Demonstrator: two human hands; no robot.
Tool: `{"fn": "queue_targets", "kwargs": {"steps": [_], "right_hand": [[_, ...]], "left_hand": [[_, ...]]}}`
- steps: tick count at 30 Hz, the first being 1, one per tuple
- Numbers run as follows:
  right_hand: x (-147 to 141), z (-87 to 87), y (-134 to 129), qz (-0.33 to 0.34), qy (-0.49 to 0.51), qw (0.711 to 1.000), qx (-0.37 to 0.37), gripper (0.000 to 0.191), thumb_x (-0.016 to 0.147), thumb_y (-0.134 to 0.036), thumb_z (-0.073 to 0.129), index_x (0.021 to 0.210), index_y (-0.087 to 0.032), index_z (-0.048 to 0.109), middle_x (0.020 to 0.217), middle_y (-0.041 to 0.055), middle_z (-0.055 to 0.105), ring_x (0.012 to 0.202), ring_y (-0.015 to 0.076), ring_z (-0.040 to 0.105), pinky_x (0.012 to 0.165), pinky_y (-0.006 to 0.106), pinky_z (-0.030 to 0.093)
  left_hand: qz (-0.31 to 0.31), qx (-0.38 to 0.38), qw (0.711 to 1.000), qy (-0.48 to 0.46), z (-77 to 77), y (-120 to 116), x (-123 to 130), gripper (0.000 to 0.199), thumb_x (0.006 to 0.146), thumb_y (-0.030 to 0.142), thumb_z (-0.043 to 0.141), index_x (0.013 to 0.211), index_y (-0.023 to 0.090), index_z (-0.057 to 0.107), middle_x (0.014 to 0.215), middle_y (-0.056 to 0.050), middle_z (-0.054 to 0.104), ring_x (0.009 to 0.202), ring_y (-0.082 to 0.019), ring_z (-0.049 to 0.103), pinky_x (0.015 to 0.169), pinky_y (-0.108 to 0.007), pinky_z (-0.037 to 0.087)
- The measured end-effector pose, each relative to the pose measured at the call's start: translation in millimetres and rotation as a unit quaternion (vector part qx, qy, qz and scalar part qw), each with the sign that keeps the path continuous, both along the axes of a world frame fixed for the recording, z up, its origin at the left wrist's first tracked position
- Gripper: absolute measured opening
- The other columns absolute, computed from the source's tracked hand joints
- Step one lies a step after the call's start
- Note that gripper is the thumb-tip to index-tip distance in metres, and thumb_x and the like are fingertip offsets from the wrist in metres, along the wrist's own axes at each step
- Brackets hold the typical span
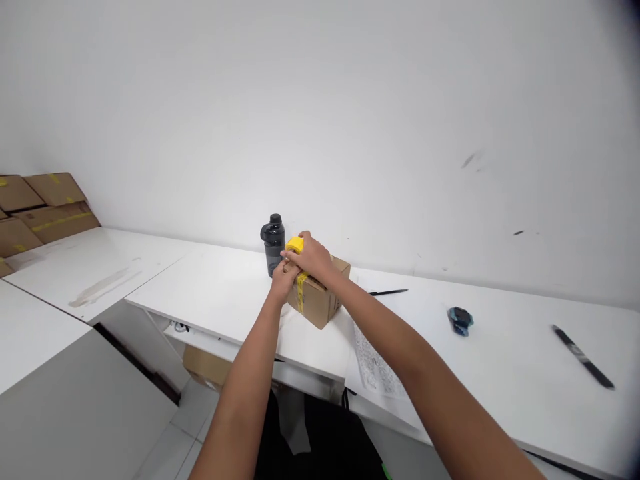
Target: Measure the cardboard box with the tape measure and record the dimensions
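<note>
A small brown cardboard box (313,303) stands on the white table, with a strip of yellow tape running down its near side. My right hand (316,259) is over the top of the box, its fingers closed around a roll of yellow tape (295,245). At the upper left edge of the box, my left hand (284,281) grips with bent fingers close to the tape strip; its far fingertips are partly hidden. Just behind my left hand stands a dark shaker bottle (273,243).
Printed paper (375,367) lies right of the box, near a black pen (389,292). Farther right are a small blue-and-black item (460,320) and a black marker-like object (583,357). Taped cartons (55,220) are stacked far left. Another carton (205,367) sits below the tabletop.
</note>
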State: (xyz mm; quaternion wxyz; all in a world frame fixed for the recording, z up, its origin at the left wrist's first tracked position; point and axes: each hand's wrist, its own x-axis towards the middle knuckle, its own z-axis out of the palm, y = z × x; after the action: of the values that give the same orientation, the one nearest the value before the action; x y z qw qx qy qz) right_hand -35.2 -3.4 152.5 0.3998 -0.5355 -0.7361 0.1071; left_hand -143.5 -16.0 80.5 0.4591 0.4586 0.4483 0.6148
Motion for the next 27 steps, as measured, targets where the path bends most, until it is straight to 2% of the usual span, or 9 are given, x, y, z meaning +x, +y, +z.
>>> {"fn": "queue_targets", "kwargs": {"steps": [3,7,12,15,20,27], "right_hand": [[18,0.9,-11,0.032,-0.060,0.998,-0.012,0.046,0.080,-0.058,0.058,0.105,-0.021,0.046,0.094,0.0106,0.066,0.081,0.0264,0.061,0.061,0.030,0.036],[65,-1.8,-40,-0.019,-0.099,0.994,-0.053,0.042,0.077,-0.060,0.060,0.092,-0.023,0.048,0.083,0.0079,0.065,0.070,0.0233,0.058,0.054,0.027,0.032],[134,-17.9,-89,-0.067,-0.067,0.991,-0.096,0.043,0.074,-0.066,0.060,0.085,-0.026,0.048,0.071,0.0030,0.064,0.059,0.0203,0.056,0.049,0.028,0.032],[150,-26.6,-101,-0.092,-0.034,0.990,-0.105,0.046,0.073,-0.067,0.061,0.091,-0.026,0.052,0.074,0.0032,0.066,0.062,0.0214,0.058,0.051,0.029,0.035],[128,-21.1,-85,-0.067,-0.007,0.995,-0.080,0.054,0.074,-0.064,0.062,0.110,-0.025,0.053,0.091,0.0063,0.069,0.077,0.0248,0.062,0.058,0.030,0.039],[51,-1.6,-39,0.033,-0.094,0.995,-0.026,0.046,0.080,-0.054,0.061,0.114,-0.026,0.050,0.099,0.0077,0.068,0.083,0.0268,0.062,0.060,0.029,0.035]], "left_hand": [[-0.002,0.008,1.000,-0.005,-2.9,2,0,0.047,0.066,0.038,0.077,0.105,0.016,0.065,0.093,-0.006,0.070,0.083,-0.019,0.065,0.079,-0.034,0.053],[0.022,0.006,1.000,0.006,-6.0,6,-1,0.051,0.063,0.036,0.079,0.107,0.015,0.066,0.098,-0.008,0.070,0.087,-0.020,0.065,0.083,-0.035,0.052],[0.007,0.021,1.000,0.018,-11.7,11,-3,0.048,0.065,0.037,0.078,0.107,0.017,0.067,0.104,-0.009,0.069,0.091,-0.022,0.065,0.084,-0.036,0.053],[0.012,0.029,0.999,0.019,-13.9,13,-2,0.049,0.065,0.038,0.078,0.109,0.017,0.067,0.104,-0.009,0.070,0.091,-0.022,0.065,0.085,-0.036,0.052],[0.027,0.016,0.999,0.006,-13.3,10,-3,0.053,0.065,0.038,0.078,0.112,0.018,0.065,0.104,-0.009,0.070,0.091,-0.022,0.066,0.086,-0.036,0.052],[0.009,0.020,1.000,-0.019,-9.8,-5,-9,0.058,0.067,0.040,0.078,0.117,0.017,0.061,0.108,-0.010,0.067,0.093,-0.021,0.065,0.085,-0.034,0.051]]}}
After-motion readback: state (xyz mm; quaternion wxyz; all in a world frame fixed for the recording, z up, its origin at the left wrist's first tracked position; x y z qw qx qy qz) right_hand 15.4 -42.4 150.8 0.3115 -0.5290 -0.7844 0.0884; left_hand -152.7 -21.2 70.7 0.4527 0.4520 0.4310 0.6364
